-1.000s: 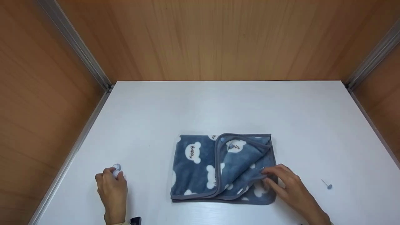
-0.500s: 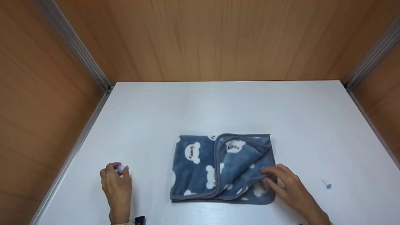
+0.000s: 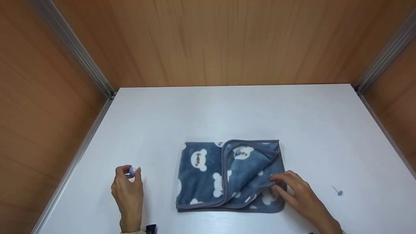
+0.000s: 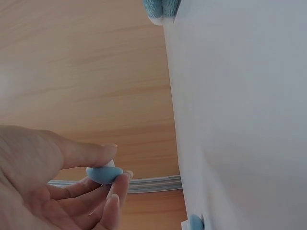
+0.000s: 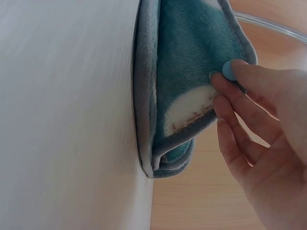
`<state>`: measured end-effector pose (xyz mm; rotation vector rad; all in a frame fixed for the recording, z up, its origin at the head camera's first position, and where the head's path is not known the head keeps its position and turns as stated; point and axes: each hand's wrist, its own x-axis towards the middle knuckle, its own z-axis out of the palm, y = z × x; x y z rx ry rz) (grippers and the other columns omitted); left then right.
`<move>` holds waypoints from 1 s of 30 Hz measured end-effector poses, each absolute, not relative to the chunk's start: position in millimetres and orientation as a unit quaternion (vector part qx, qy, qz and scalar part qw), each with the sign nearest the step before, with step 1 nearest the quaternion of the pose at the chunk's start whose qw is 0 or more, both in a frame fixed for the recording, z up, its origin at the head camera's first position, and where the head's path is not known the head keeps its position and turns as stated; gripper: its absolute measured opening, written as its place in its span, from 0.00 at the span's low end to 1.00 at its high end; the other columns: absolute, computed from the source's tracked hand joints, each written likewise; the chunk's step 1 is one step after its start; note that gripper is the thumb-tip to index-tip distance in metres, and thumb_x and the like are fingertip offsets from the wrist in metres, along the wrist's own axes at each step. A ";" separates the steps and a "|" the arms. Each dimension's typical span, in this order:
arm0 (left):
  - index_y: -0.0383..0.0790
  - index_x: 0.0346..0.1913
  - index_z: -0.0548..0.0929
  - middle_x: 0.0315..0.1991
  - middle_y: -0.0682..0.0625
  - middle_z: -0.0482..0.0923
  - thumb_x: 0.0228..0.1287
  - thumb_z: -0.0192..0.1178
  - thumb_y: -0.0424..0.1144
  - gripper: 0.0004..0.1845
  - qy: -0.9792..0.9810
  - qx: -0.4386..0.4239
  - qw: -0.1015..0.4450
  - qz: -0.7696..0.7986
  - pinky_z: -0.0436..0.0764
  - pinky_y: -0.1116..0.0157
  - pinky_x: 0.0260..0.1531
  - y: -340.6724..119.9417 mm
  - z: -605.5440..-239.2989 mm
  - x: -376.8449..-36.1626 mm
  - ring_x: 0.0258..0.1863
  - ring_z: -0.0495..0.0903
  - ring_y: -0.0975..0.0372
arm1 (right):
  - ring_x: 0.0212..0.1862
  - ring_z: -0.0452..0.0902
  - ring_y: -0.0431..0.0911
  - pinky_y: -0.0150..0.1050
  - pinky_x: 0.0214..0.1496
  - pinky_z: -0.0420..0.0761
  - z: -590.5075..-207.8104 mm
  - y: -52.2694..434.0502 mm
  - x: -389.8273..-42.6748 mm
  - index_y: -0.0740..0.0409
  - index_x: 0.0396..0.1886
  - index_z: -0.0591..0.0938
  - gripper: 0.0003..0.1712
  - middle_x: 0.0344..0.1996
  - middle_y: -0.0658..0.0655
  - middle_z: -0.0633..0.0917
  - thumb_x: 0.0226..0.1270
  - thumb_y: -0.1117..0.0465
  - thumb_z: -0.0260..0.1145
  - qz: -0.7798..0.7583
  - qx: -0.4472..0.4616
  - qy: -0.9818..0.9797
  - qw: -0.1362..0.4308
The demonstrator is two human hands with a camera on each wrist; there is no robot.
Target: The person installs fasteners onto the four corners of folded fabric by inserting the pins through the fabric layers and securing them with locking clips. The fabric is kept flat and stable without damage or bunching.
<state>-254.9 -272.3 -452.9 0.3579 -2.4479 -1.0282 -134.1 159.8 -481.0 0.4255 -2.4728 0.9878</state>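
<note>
While the folded blanket (image 3: 229, 177) lies flat on the white table (image 3: 227, 110), a little below and right of the centre of the head view, its long axis is seen to run from left to right across the frame. Its top layer is turned back, and the fold line goes slanted from the upper right corner down to the lower middle. The lower right part of this flap is pinched by the right hand (image 3: 297, 191), with the fingers curled on the grey hem. A small blue snap button (image 3: 132, 171) is held between thumb and fingertips of the left hand (image 3: 128, 191), in the lower left of the frame, well apart from the blanket. A pin with a blue head (image 3: 338, 191) is seen on the table at the lower right, with its thin shaft pointing up and to the left.

From the left wrist view the button (image 4: 104, 174) is shown as a flat, rounded disc, which cannot be judged from above. Only in the right wrist view is a second blue button (image 5: 229, 72) shown, pressed under a fingertip (image 5: 242, 72) against the blanket's edge, and the stacked layers of the blanket (image 5: 187, 86) are seen from the side.
</note>
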 end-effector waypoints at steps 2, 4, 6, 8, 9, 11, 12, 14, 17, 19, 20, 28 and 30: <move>0.18 0.49 0.79 0.43 0.24 0.83 0.64 0.68 0.24 0.15 -0.889 0.128 0.232 -0.372 0.81 0.45 0.38 -269.9 -452.8 -255.1 0.40 0.84 0.37 | 0.45 0.80 0.38 0.21 0.51 0.76 -480.9 159.7 -134.2 0.52 0.48 0.86 0.25 0.43 0.44 0.85 0.51 0.77 0.78 0.356 0.153 -0.895 0.221; 0.19 0.49 0.79 0.43 0.25 0.83 0.63 0.69 0.25 0.15 -0.890 0.122 0.237 -0.370 0.81 0.45 0.37 -268.3 -453.3 -255.3 0.40 0.85 0.38 | 0.45 0.80 0.38 0.21 0.51 0.76 -480.8 159.8 -134.2 0.52 0.47 0.86 0.25 0.43 0.44 0.85 0.51 0.77 0.78 0.356 0.152 -0.895 0.220; 0.19 0.49 0.79 0.43 0.26 0.83 0.63 0.69 0.25 0.15 -0.890 0.118 0.242 -0.367 0.80 0.46 0.36 -266.3 -453.3 -255.2 0.39 0.85 0.38 | 0.45 0.80 0.38 0.21 0.52 0.76 -480.9 159.8 -134.2 0.52 0.47 0.86 0.25 0.43 0.44 0.85 0.51 0.77 0.78 0.356 0.151 -0.896 0.219; 0.20 0.49 0.79 0.43 0.26 0.83 0.63 0.69 0.26 0.15 -0.890 0.110 0.247 -0.367 0.80 0.46 0.35 -264.4 -453.3 -254.9 0.38 0.86 0.39 | 0.46 0.80 0.38 0.21 0.52 0.76 -480.8 159.9 -134.2 0.52 0.48 0.86 0.25 0.44 0.44 0.85 0.51 0.77 0.78 0.358 0.151 -0.895 0.218; 0.20 0.49 0.80 0.43 0.26 0.84 0.63 0.70 0.26 0.15 -0.890 0.105 0.250 -0.367 0.81 0.46 0.34 -263.2 -453.3 -254.6 0.38 0.86 0.39 | 0.46 0.81 0.38 0.21 0.52 0.76 -480.8 159.9 -134.2 0.52 0.47 0.86 0.25 0.44 0.44 0.85 0.51 0.77 0.78 0.358 0.151 -0.895 0.218; 0.20 0.48 0.80 0.43 0.27 0.84 0.64 0.70 0.27 0.15 -0.887 0.096 0.254 -0.374 0.82 0.45 0.34 -260.4 -453.1 -254.1 0.37 0.86 0.40 | 0.46 0.81 0.38 0.20 0.52 0.75 -480.7 159.9 -134.3 0.52 0.47 0.86 0.25 0.44 0.44 0.85 0.51 0.77 0.78 0.359 0.151 -0.895 0.219; 0.21 0.48 0.80 0.43 0.27 0.84 0.64 0.70 0.27 0.15 -0.885 0.090 0.257 -0.378 0.83 0.45 0.34 -259.1 -453.1 -253.9 0.36 0.87 0.40 | 0.46 0.81 0.38 0.20 0.52 0.75 -480.7 160.0 -134.2 0.52 0.47 0.86 0.25 0.44 0.44 0.85 0.51 0.77 0.78 0.359 0.152 -0.894 0.220; 0.21 0.48 0.81 0.43 0.28 0.84 0.64 0.71 0.28 0.15 -0.881 0.077 0.261 -0.387 0.84 0.47 0.35 -256.2 -453.1 -253.5 0.35 0.87 0.41 | 0.46 0.81 0.38 0.20 0.52 0.75 -480.6 160.0 -134.4 0.52 0.47 0.86 0.25 0.43 0.44 0.85 0.51 0.77 0.78 0.358 0.153 -0.894 0.221; 0.23 0.48 0.82 0.43 0.31 0.85 0.65 0.71 0.29 0.15 -0.876 0.063 0.260 -0.401 0.85 0.55 0.35 -252.0 -453.0 -253.1 0.34 0.87 0.44 | 0.46 0.81 0.38 0.21 0.51 0.76 -480.8 160.2 -134.6 0.53 0.47 0.86 0.25 0.43 0.44 0.85 0.50 0.78 0.79 0.357 0.154 -0.894 0.222; 0.24 0.49 0.82 0.43 0.33 0.85 0.65 0.71 0.30 0.14 -0.873 0.055 0.257 -0.411 0.83 0.64 0.35 -248.8 -452.9 -253.1 0.34 0.87 0.46 | 0.46 0.81 0.38 0.22 0.51 0.76 -481.0 160.3 -134.7 0.53 0.47 0.87 0.25 0.43 0.45 0.85 0.50 0.78 0.78 0.358 0.155 -0.893 0.222; 0.25 0.49 0.83 0.42 0.34 0.85 0.65 0.71 0.30 0.14 -0.872 0.053 0.255 -0.415 0.81 0.69 0.35 -247.0 -452.9 -253.3 0.33 0.87 0.47 | 0.46 0.81 0.38 0.22 0.51 0.76 -481.0 160.4 -134.6 0.53 0.47 0.87 0.26 0.43 0.45 0.85 0.50 0.78 0.78 0.359 0.155 -0.893 0.222; 0.28 0.50 0.85 0.41 0.36 0.84 0.64 0.70 0.27 0.13 -0.863 0.018 0.259 -0.433 0.81 0.69 0.34 -232.6 -454.7 -253.9 0.32 0.86 0.50 | 0.46 0.80 0.39 0.22 0.52 0.76 -482.1 161.4 -134.5 0.54 0.48 0.86 0.26 0.44 0.46 0.85 0.51 0.79 0.78 0.367 0.171 -0.887 0.224; 0.29 0.50 0.86 0.41 0.36 0.83 0.64 0.70 0.26 0.12 -0.863 0.008 0.259 -0.434 0.82 0.65 0.35 -229.6 -455.0 -253.6 0.32 0.86 0.50 | 0.46 0.80 0.39 0.22 0.52 0.76 -482.3 161.6 -134.6 0.54 0.48 0.86 0.26 0.44 0.46 0.85 0.51 0.79 0.78 0.367 0.172 -0.886 0.224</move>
